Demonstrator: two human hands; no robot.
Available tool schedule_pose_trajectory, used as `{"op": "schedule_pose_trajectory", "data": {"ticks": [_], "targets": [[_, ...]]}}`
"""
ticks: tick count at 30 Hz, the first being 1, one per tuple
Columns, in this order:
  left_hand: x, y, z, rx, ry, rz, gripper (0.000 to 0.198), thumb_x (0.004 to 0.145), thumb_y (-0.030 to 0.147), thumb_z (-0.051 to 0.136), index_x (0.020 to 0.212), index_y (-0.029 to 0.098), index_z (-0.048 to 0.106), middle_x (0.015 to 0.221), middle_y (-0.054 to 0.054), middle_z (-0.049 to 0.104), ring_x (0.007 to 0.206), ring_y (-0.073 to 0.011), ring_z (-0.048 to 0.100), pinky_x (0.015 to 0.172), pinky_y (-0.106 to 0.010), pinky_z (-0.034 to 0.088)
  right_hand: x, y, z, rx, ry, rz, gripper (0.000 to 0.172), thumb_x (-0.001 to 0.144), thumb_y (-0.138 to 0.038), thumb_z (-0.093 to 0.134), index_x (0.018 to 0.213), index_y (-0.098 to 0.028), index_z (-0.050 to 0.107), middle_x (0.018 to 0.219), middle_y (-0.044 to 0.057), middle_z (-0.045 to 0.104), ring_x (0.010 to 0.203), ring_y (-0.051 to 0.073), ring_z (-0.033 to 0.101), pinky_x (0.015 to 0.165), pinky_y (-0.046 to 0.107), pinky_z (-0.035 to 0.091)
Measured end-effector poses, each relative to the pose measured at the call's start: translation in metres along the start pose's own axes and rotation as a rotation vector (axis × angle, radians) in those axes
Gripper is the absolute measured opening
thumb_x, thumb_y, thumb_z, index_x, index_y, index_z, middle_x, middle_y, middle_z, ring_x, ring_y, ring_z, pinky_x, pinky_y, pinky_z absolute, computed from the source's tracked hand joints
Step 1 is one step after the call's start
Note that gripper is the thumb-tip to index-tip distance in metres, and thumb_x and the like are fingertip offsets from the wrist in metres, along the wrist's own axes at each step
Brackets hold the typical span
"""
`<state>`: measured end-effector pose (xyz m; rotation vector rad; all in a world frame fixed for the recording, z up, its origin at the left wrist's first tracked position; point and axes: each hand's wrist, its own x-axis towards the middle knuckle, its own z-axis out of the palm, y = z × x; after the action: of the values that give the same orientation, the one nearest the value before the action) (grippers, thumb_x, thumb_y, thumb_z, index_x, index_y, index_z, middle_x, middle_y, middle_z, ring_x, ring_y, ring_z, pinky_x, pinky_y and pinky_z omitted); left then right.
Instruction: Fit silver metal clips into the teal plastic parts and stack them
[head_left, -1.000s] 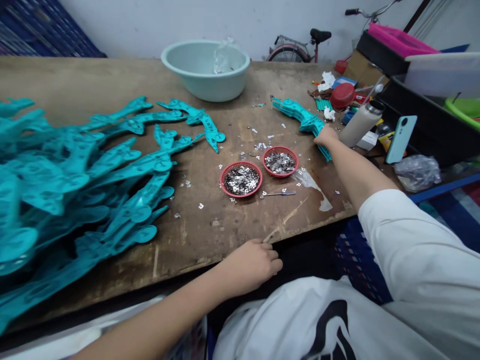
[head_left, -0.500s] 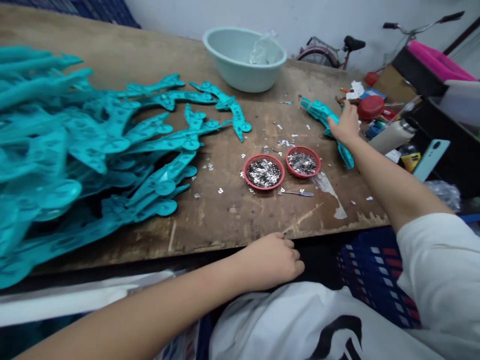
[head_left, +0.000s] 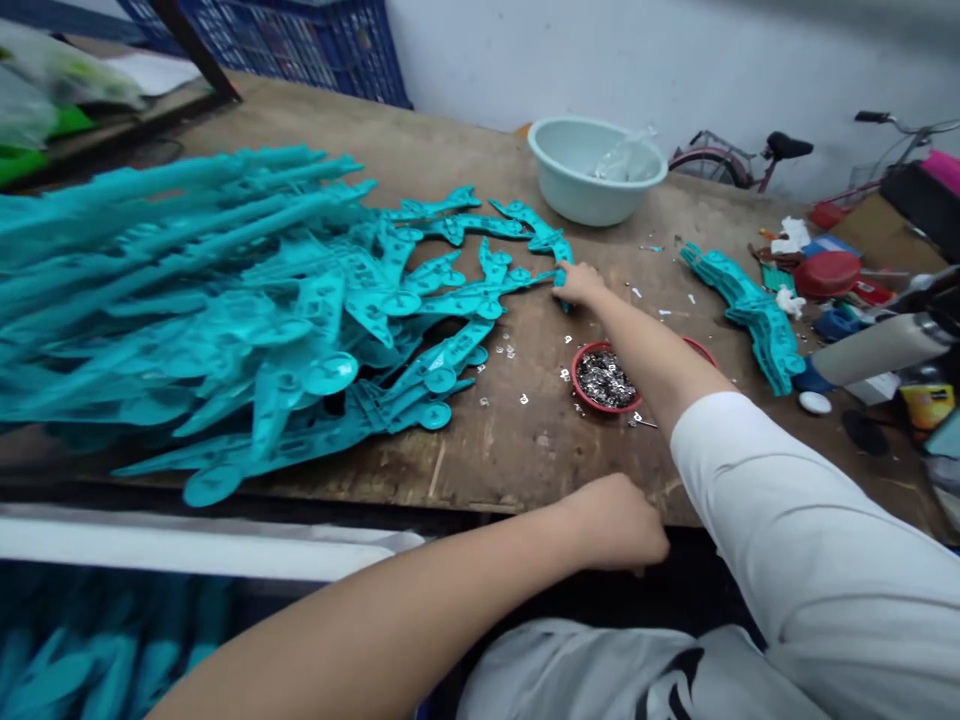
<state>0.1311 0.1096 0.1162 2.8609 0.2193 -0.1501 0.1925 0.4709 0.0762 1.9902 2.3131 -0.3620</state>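
Note:
My right hand [head_left: 579, 285] reaches over the table, its fingers closed on the lower end of a curved teal plastic part [head_left: 541, 236]. To its left lies a big heap of similar teal parts [head_left: 300, 290]. My left hand [head_left: 622, 522] rests at the table's front edge, fingers curled under, with nothing visible in it. Beyond that hand is a red basket [head_left: 606, 377] of small metal pieces; a second red basket [head_left: 701, 350] is mostly hidden by my right forearm. A small stack of teal parts [head_left: 750, 315] lies at the right.
A pale green basin [head_left: 592, 180] with a plastic bag inside stands at the back. A bottle [head_left: 885, 348], a red lid [head_left: 826, 272] and clutter fill the right side. Small metal pieces [head_left: 524, 399] are scattered on the table [head_left: 480, 455]. A blue crate [head_left: 322, 45] stands behind.
My right hand has left the small teal stack at the right and moved left to the curved part. The camera view has turned left. My left hand stays at the table's edge.

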Motion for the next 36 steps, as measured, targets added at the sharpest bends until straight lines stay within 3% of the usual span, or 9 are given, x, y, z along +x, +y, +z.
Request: {"op": "schedule_pose_trajectory", "data": {"ticks": [5,11,17,21,24,26,29,33,36], "targets": [[0.005,0.005,0.001,-0.038,0.07,0.077,0.048,0.118,0.071,0.092,0.098,0.028,0.098,0.088,-0.004,0.094,0.088,-0.0279,0.095,0.059,-0.041,0.054,-0.006,0.012,-0.019,-0.007,0.136,0.036,0.073,0.121,-0.027,0.073,0.191,-0.012,0.056,0.189,0.034,0.055,0.168,0.047,0.069,0.148,0.062,0.051],[0.003,0.006,0.004,0.082,0.235,0.087,0.022,0.109,0.012,0.1,0.091,0.023,0.094,0.094,-0.006,0.096,0.09,-0.0251,0.095,0.062,-0.038,0.053,-0.058,0.07,-0.061,0.096,0.344,-0.047,0.076,0.114,-0.025,0.071,0.187,-0.018,0.056,0.173,0.028,0.072,0.156,0.047,0.075,0.139,0.069,0.059],[-0.002,0.029,-0.005,0.079,0.306,0.18,0.022,0.113,0.013,0.096,0.093,0.021,0.093,0.082,-0.006,0.09,0.078,-0.0247,0.088,0.063,-0.043,0.047,-0.249,0.177,-0.078,0.232,0.188,-0.181,0.102,0.103,-0.042,0.087,0.196,-0.027,0.046,0.176,0.019,0.076,0.153,0.044,0.079,0.135,0.061,0.066],[-0.004,0.043,-0.008,0.036,0.243,0.253,0.027,0.115,0.04,0.101,0.093,0.025,0.094,0.082,-0.006,0.09,0.083,-0.0269,0.086,0.068,-0.046,0.048,-0.38,0.233,-0.035,0.31,-0.078,-0.306,0.097,0.103,-0.06,0.087,0.192,-0.034,0.059,0.192,0.017,0.069,0.178,0.051,0.067,0.148,0.07,0.057],[-0.001,0.042,-0.001,0.046,0.183,0.178,0.026,0.12,0.047,0.096,0.107,0.024,0.098,0.104,-0.01,0.097,0.107,-0.0304,0.091,0.086,-0.046,0.059,-0.427,0.248,0.013,0.333,-0.229,-0.344,0.095,0.108,-0.056,0.082,0.197,-0.034,0.057,0.193,0.019,0.069,0.178,0.049,0.069,0.148,0.071,0.059],[-0.001,0.038,0.008,0.085,0.13,-0.007,0.024,0.12,0.034,0.093,0.138,0.019,0.098,0.148,-0.017,0.097,0.146,-0.0384,0.088,0.111,-0.049,0.068,-0.429,0.246,0.035,0.289,-0.267,-0.363,0.097,0.108,-0.051,0.081,0.199,-0.028,0.057,0.186,0.024,0.072,0.173,0.05,0.073,0.143,0.074,0.062],[-0.005,0.027,0.024,0.11,-0.035,-0.286,0.08,0.113,0.029,0.099,0.186,0.012,0.071,0.201,-0.025,0.06,0.188,-0.0539,0.057,0.139,-0.068,0.065,-0.4,0.228,0.04,0.103,-0.247,-0.376,0.087,0.112,-0.052,0.083,0.191,-0.019,0.068,0.169,0.03,0.08,0.161,0.053,0.077,0.136,0.078,0.064],[-0.012,0.014,0.036,0.083,-0.167,-0.362,0.097,0.112,0.029,0.098,0.199,0.016,0.056,0.21,-0.024,0.042,0.196,-0.0568,0.042,0.144,-0.072,0.063,-0.343,0.188,0.016,-0.254,-0.092,-0.298,0.058,0.123,-0.033,0.065,0.172,-0.009,0.083,0.171,0.034,0.079,0.163,0.054,0.074,0.137,0.07,0.061],[-0.015,0.007,0.038,0.041,-0.112,-0.36,0.092,0.113,0.029,0.095,0.198,0.02,0.06,0.208,-0.024,0.048,0.196,-0.0531,0.044,0.144,-0.067,0.064,-0.318,0.163,0.001,-0.444,-0.233,-0.233,0.048,0.122,-0.02,0.057,0.151,-0.009,0.093,0.151,0.031,0.089,0.146,0.051,0.085,0.111,0.057,0.067]]}}
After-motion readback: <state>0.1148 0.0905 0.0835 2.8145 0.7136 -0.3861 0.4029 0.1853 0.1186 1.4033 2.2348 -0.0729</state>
